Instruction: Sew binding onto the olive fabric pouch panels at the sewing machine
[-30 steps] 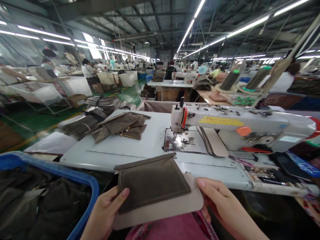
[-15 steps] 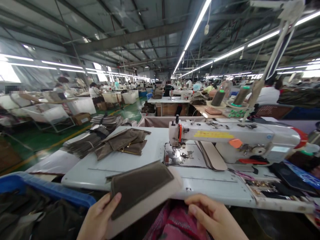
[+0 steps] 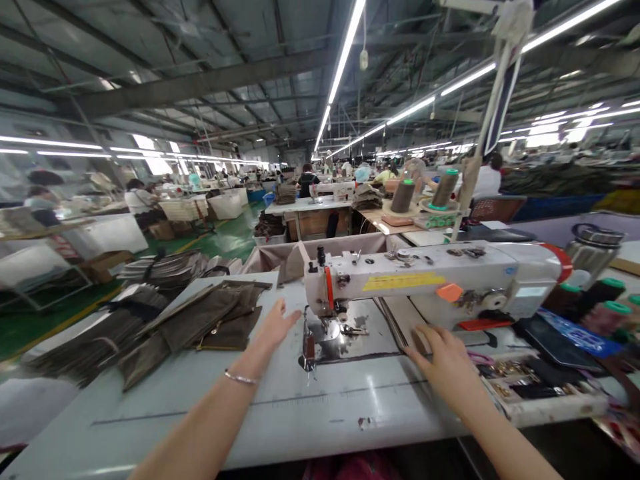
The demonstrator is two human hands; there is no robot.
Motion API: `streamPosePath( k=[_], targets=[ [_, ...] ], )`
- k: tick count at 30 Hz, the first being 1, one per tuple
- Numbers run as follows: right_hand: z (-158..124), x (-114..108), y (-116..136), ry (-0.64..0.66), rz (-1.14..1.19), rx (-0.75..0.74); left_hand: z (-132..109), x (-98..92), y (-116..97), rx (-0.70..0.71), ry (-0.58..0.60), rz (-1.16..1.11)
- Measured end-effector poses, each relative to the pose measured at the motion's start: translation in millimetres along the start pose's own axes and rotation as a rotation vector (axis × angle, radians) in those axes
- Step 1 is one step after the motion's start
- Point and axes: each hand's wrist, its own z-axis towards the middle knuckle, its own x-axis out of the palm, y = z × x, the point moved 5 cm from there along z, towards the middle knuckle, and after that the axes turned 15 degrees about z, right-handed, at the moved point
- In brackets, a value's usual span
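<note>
My left hand, a bracelet at its wrist, reaches over the table to the left of the sewing machine. Its thumb and a finger are apart, and I see nothing between them. A dark brown fabric panel with a pale edge stands tilted behind the machine head, beyond that hand. Under the machine arm lies a stack of beige-topped panels. At its front corner, my right hand has thumb and fingers closed around a panel edge, which the fingers partly hide.
Brown fabric pieces with zippers lie on the table at left, beside bundled panels. A tray of small metal parts, a phone, thread cones and a steel bottle are at right. Other people work farther back.
The brown panel has left my left hand; one like it now stands behind the machine head. Both hands have moved forward, the right one onto the stack. My view has shifted right.
</note>
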Motion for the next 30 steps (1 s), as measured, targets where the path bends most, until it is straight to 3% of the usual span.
streamPosePath(
  k=[3, 6, 12, 18, 21, 25, 28, 30],
  targets=[
    [8.9, 5.8, -15.5, -0.055, -0.111, -0.001, -14.9, 14.4, 26.0, 0.065, 0.05, 0.065],
    [8.6, 10.3, -22.3, -0.075, -0.185, -0.004, -28.2, 12.2, 39.1, 0.132, 0.044, 0.093],
    [10.8, 6.7, -24.6, -0.134, -0.272, 0.037, -38.3, 7.5, 31.0, 0.249, 0.043, 0.24],
    [7.7, 3.0, -2.4, -0.165, -0.336, 0.043, -40.3, 7.2, 25.8, 0.268, 0.054, 0.286],
    [8.4, -1.5, -3.2, -0.154, -0.201, 0.068, -42.8, 7.0, 23.3, 0.275, 0.063, 0.304],
    [0.8, -6.2, -6.4, -0.015, 0.018, 0.139, -53.8, 9.1, 9.9, 0.35, 0.076, 0.362],
    [-28.3, -4.6, 9.6, 0.019, 0.181, 0.206, -67.4, 13.6, -7.5, 0.473, 0.096, 0.415],
    [-58.0, 9.6, 28.4, 0.071, 0.324, 0.187, -77.4, 18.8, -20.0, 0.575, 0.133, 0.441]
  ],
)
